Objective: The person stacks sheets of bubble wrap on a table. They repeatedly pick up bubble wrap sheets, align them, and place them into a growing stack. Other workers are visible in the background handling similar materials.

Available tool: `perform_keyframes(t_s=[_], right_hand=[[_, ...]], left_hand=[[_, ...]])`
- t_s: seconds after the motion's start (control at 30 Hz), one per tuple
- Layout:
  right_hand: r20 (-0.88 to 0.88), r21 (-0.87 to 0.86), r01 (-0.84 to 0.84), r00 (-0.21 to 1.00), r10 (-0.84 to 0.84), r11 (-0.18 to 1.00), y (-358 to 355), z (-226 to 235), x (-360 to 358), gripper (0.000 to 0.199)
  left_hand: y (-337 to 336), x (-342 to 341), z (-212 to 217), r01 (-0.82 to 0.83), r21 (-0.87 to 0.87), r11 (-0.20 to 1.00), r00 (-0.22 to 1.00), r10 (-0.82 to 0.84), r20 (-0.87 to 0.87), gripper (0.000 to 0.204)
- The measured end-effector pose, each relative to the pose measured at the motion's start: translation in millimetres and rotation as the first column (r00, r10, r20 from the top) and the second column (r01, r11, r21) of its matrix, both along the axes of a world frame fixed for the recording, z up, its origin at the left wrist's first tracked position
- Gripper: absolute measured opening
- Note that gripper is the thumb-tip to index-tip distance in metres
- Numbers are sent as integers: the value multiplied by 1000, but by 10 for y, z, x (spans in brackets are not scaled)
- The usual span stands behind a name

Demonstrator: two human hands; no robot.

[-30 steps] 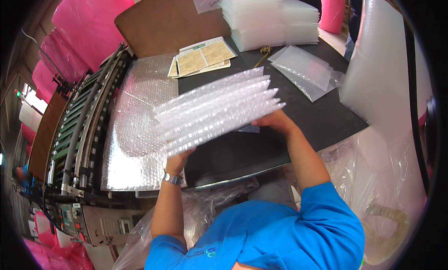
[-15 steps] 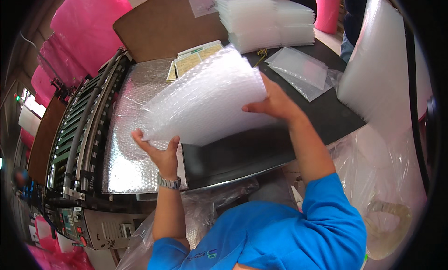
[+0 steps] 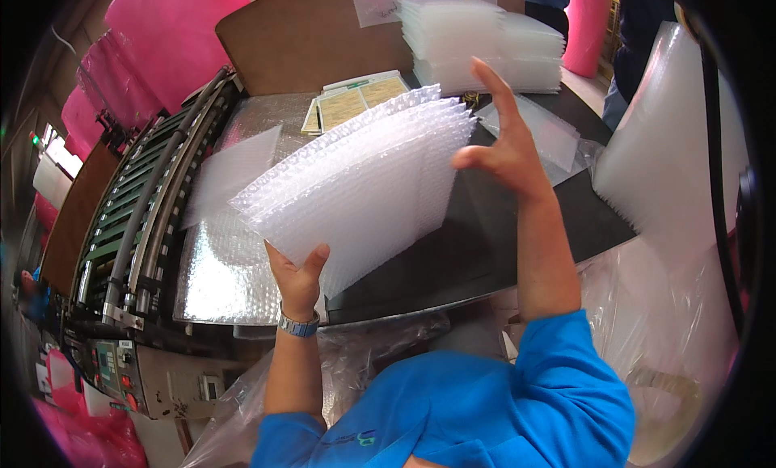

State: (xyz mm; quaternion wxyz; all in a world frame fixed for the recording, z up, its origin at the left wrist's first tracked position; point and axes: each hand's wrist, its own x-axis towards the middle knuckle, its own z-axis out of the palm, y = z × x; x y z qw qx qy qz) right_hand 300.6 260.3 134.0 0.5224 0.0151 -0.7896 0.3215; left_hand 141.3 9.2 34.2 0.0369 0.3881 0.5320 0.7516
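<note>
Head view: a fanned stack of bubble-wrap sheets (image 3: 364, 185) is held up above the dark table (image 3: 485, 250), the left hand (image 3: 297, 272) pinching its lower edge between thumb and fingers, likely to keep the sheets together. The right hand (image 3: 503, 149) steadies the upper right edge, thumb touching, fingers spread and lifted. Around: a sealing machine (image 3: 137, 225) at left, stacked clear bags (image 3: 477, 44) behind, yellowish papers (image 3: 356, 100), pink rolls (image 3: 174, 31); nothing blocks the hands.

A single head-worn fisheye camera is looking steeply down and forward over the person's blue-sleeved arms, sitting close above the hands. It is facing the dark table (image 3: 485, 250), with the machine (image 3: 137, 225) lying at the left edge. Straight lines are bending toward the dark rim.
</note>
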Motion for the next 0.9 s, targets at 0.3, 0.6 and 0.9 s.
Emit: perform_keyframes(t_s=[0.3,0.6,0.9], right_hand=[[72,-740,-310,846,528,596,39,-1333,-400,96],[151,-691,-129,937,316,711,178,-1612,-626,79],[616,-302,73,776,136,950,62,-1749,-548,45]], left_hand=[[33,48,-584,-35,-265,964,999,27,-31,53],[46,-36,-455,-346,-72,935,923,326,-205,59],[-363,-257,-679,-672,-58,738,672,575,-467,63]])
